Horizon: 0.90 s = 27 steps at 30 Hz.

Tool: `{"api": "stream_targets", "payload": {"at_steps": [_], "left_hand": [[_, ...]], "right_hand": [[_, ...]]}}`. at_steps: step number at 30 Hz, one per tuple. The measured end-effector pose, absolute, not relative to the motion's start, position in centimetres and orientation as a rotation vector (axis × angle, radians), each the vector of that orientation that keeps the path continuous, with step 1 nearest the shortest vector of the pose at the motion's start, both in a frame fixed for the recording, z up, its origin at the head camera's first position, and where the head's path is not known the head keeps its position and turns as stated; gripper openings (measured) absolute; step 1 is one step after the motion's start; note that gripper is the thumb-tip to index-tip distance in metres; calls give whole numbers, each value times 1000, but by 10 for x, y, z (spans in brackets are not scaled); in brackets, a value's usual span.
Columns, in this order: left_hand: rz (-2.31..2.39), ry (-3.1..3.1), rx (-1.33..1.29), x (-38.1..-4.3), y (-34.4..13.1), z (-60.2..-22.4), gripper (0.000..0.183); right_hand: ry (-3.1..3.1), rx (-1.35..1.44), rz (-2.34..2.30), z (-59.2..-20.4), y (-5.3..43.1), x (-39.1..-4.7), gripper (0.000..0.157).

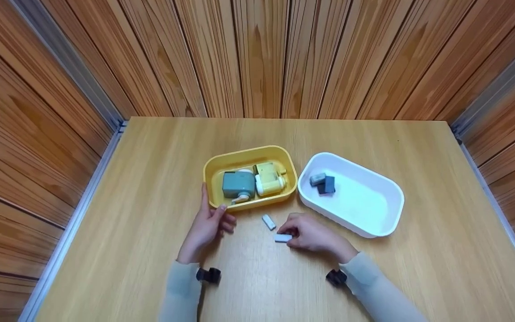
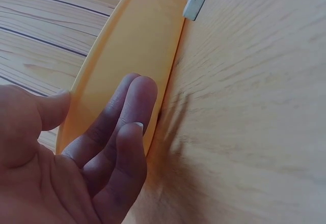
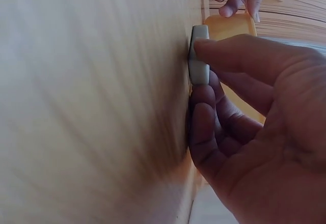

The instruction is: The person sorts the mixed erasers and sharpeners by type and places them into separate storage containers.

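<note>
My right hand (image 1: 309,232) pinches a small white block (image 1: 283,238), eraser-like in shape, low over the table. In the right wrist view the thumb presses on the white block (image 3: 198,74). Just beyond it lies a second white block (image 1: 268,222). My left hand (image 1: 206,226) touches the near left corner of a yellow bin (image 1: 280,150), thumb at the rim and index finger straight along the side. Its other fingers hang loosely curled by the outer wall. Inside the bin sit a teal crank pencil sharpener (image 1: 235,184) and a pale yellow one (image 1: 266,172).
To the right of the yellow bin stands a white bin (image 1: 394,201), nearly touching it. A grey-blue block (image 1: 317,180) and a dark blue block (image 1: 328,184) lie in its left end. Wood-panelled walls (image 1: 262,58) surround the wooden table (image 1: 119,250).
</note>
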<state>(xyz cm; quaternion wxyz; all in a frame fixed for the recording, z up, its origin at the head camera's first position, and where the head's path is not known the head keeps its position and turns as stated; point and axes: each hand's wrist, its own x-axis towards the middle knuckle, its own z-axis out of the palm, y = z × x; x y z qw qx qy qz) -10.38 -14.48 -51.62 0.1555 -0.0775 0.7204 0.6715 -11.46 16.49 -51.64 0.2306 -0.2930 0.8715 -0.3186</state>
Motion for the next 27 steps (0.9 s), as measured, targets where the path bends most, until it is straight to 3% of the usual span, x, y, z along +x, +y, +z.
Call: {"api": "stream_targets", "payload": {"at_steps": [27], "left_hand": [[1920, 2106, -232, -106, -144, -520, 81]], "right_hand": [[2394, -820, -1022, -492, 172, -114, 26]]}}
